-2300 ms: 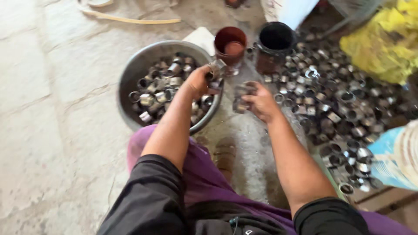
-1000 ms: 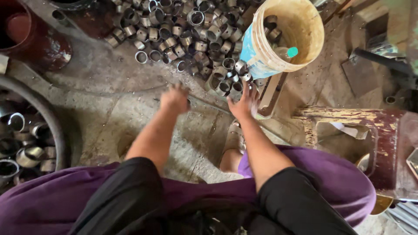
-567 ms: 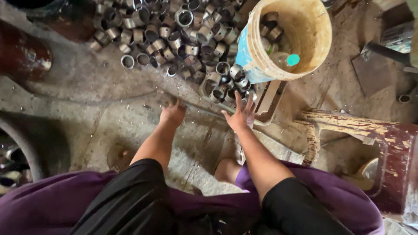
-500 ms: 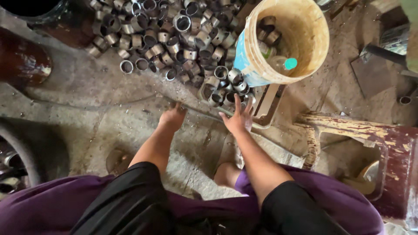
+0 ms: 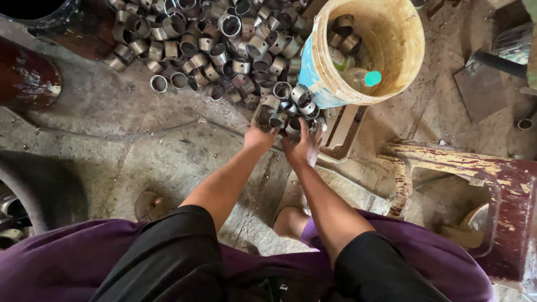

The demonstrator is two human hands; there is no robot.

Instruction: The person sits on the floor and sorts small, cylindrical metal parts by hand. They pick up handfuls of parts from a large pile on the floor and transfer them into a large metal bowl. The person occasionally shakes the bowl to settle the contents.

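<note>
Both hands (image 5: 282, 140) cupping metal rings (image 5: 282, 109), beside bucket (image 5: 391, 61)

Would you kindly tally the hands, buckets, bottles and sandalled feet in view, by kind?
Hands: 2, left hand and right hand, both at the rings
Bucket: 1
Bottle: 1
Sandalled foot: 1
Total: 5

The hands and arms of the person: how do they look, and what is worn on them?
Both the left hand and the right hand are bare, with no gloves, rings or watch visible. The forearms are uncovered. Short black sleeves cover the upper arms, ending near the elbows. No markings are visible on the sleeves.
</note>
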